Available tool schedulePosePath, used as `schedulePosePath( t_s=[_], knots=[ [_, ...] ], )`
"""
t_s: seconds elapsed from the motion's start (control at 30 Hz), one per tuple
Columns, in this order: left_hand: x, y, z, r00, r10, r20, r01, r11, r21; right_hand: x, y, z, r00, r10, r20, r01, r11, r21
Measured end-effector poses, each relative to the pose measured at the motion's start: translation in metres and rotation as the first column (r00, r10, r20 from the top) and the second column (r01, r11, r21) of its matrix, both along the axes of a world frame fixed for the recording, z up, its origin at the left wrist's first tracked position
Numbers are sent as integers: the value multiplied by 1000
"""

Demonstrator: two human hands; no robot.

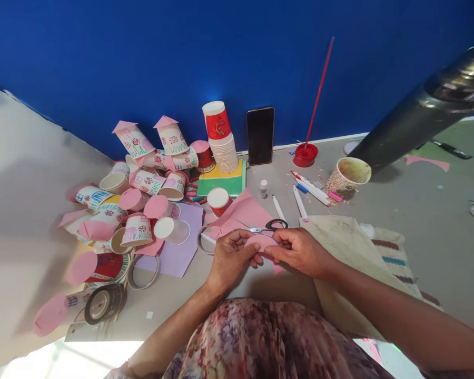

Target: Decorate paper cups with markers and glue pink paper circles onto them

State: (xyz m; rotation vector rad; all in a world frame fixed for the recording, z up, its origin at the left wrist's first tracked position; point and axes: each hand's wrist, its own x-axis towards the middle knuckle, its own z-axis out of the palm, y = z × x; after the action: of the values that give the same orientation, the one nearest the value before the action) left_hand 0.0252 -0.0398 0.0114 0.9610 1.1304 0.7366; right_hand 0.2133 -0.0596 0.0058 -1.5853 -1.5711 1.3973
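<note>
- Holding a pink paper piece (263, 242) low in front of the body.
- Pinching its left side in the left hand (233, 258), its right side in the right hand (304, 252).
- Showing scissors (256, 229) just beyond, near a larger pink sheet (247, 210).
- Showing decorated cups (147, 182) to the left, a cream cloth (335, 242) to the right.

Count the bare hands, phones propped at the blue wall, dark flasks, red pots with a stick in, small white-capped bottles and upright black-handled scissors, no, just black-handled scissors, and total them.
Hands (left, right): 2
Propped phone: 1
Dark flask: 1
Red pot: 1
White-capped bottle: 1
Black-handled scissors: 1
Total: 7
</note>
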Motion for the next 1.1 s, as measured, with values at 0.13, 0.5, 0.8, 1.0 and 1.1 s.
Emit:
schedulePosePath(
  t_s=[0.13, 0.5, 0.8, 1.0, 1.1],
  knots=[
    [-2, 1, -2, 999, -52, -17, 52, 999, 0, -1, 0, 3, 999, 18, -34, -19, 998, -54],
    [2, -4, -4, 999, -35, -36, 37, 997, 60, 0, 1, -4, 972, 71, -224, -103, 985, -135],
    [0, -1, 1, 991, -114, 63, 116, 993, -30, 6, 4, -5, 952, 115, -284, -175, 965, -196],
    [0, -1, 6, 1000, 2, 18, -2, 1000, -7, 6, 6, 0, 958, 30, -285, -86, 979, -186],
    [1, -1, 4, 998, 59, -29, -59, 998, 9, 5, 6, 0, 963, 19, -270, -74, 978, -193]
  ],
)
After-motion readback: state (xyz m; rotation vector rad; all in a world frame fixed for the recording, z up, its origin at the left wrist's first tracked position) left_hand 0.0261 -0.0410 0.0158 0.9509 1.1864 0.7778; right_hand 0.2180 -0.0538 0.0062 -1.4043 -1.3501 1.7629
